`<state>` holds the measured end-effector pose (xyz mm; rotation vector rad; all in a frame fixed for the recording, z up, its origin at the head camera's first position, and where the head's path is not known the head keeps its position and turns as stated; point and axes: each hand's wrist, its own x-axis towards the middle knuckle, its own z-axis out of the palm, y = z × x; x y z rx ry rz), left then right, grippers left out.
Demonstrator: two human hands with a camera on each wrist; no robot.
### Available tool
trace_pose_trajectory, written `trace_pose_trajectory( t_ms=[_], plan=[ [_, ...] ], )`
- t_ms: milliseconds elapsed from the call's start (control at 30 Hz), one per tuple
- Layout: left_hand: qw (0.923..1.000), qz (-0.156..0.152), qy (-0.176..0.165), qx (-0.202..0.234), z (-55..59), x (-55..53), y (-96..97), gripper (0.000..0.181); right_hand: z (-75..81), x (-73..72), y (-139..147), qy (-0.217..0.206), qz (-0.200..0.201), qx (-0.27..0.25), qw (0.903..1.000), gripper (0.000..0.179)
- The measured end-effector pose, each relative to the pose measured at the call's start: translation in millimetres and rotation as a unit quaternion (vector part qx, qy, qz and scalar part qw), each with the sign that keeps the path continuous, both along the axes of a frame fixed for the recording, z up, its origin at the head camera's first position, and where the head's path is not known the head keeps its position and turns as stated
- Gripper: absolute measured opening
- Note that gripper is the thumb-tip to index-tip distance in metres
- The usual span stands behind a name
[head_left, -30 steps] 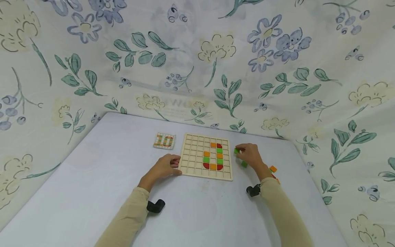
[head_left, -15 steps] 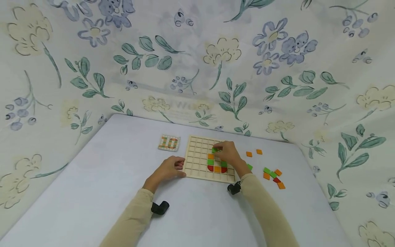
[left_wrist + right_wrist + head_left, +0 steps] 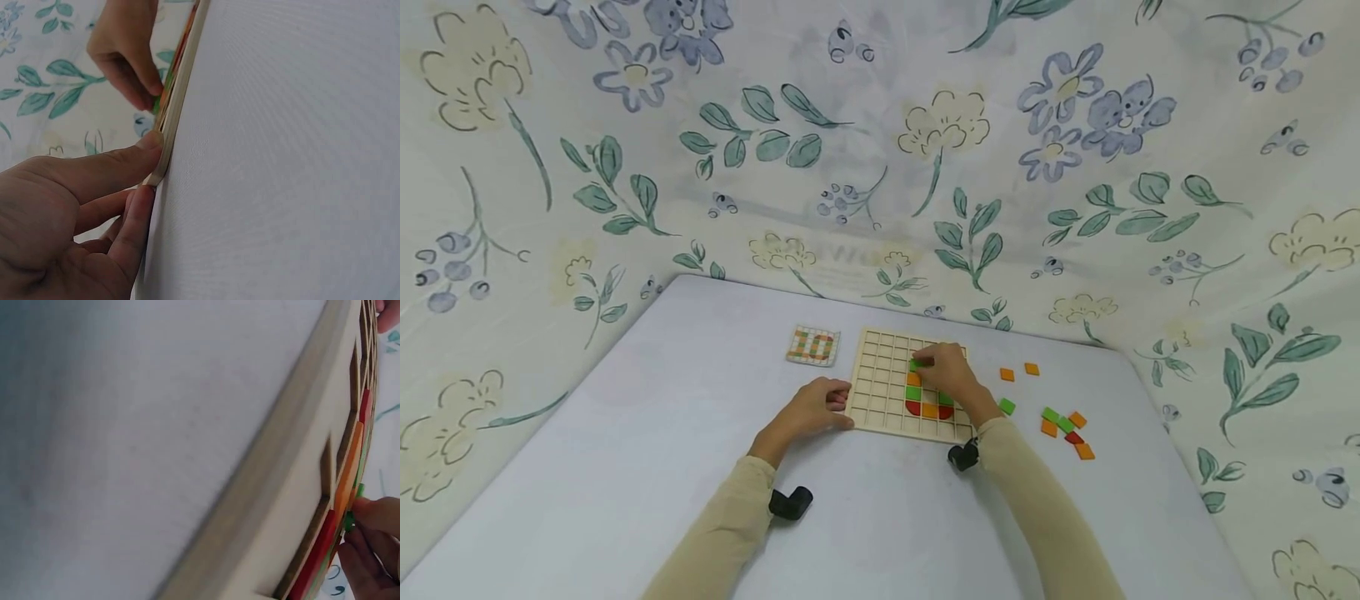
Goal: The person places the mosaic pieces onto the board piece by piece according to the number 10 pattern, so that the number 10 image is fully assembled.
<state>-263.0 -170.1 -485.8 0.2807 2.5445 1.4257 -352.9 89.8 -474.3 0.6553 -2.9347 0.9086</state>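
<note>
In the head view a pale wooden grid board (image 3: 872,400) lies on the white table. Red, orange and green tiles fill some of its cells on the right half. My left hand (image 3: 807,408) holds the board's near left corner; in the left wrist view the thumb (image 3: 128,164) and fingers meet its edge. Over the board, my right hand (image 3: 951,373) pinches a small green square tile (image 3: 914,365), just beyond an orange tile (image 3: 913,379) in the left column of the pattern. The hand covers the upper right part of the pattern.
A small patterned card (image 3: 813,346) showing a coloured "10" lies left of the board. Loose tiles lie to the right: two orange tiles (image 3: 1007,375) farther back, a green tile (image 3: 1007,407), and a cluster of several tiles (image 3: 1066,425). Floral cloth (image 3: 880,167) rises behind the table.
My right hand has brought the green tile from the table right of the board to the left over the pattern, shifting slightly in the last half second. The left hand stays at the board's corner.
</note>
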Motion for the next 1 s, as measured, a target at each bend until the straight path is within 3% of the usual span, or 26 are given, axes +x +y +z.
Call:
trace_pose_trajectory(
  t_ms=[200,467,667,833,1000],
  plan=[
    [0.9999,0.008,-0.005,-0.006,-0.9,-0.6,0.5,0.065,2.1,-2.0,-1.5,0.025,0.019,0.003,0.9995,0.023],
    [0.9997,0.011,-0.006,-0.021,-1.8,-1.7,0.2,0.065,2.9,-0.9,-6.7,0.027,0.022,0.035,0.9988,0.02],
    [0.9995,0.013,-0.002,-0.028,-2.2,-3.3,0.2,0.065,14.5,4.4,-0.9,0.017,0.05,0.062,0.9967,0.024],
    [0.9998,0.006,0.001,-0.016,-1.0,-2.1,0.2,0.065,24.4,12.0,28.4,0.041,0.058,0.034,0.9969,0.024],
    [1.0,0.005,-0.001,-0.007,-0.6,-2.2,2.6,0.066,27.1,27.5,77.4,0.051,0.018,0.052,0.9972,0.02]
  ],
)
